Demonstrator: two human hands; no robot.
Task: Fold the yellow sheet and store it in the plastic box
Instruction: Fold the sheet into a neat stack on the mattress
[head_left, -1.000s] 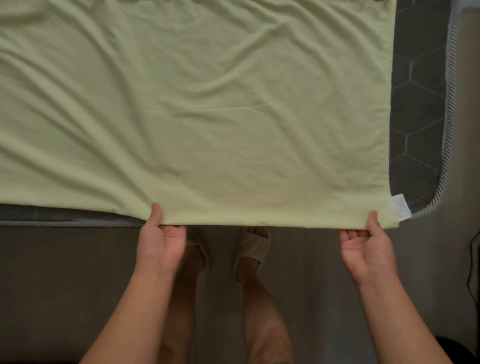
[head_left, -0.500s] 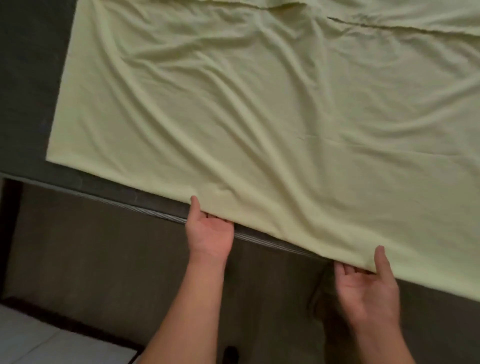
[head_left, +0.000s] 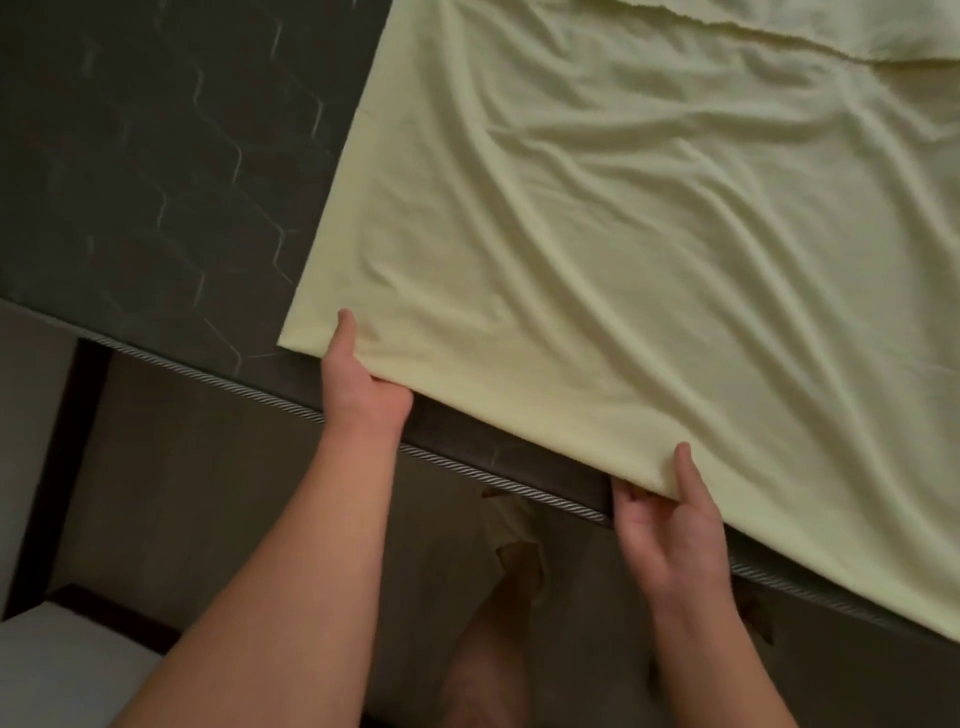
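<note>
While the yellow sheet (head_left: 649, 249) lies rumpled on the dark mattress (head_left: 156, 171), I pinch its near edge. My left hand (head_left: 363, 387) grips near the corner, my right hand (head_left: 670, 525) farther along.

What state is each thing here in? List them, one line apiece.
Sheet: spread out, wrinkled, near edge gripped at two spots.
Left hand: pinches the sheet's near edge beside its corner, thumb on top.
Right hand: pinches the near edge further along, thumb on top, fingers underneath.
Mattress: partly covered by the sheet, bare on the left.
</note>
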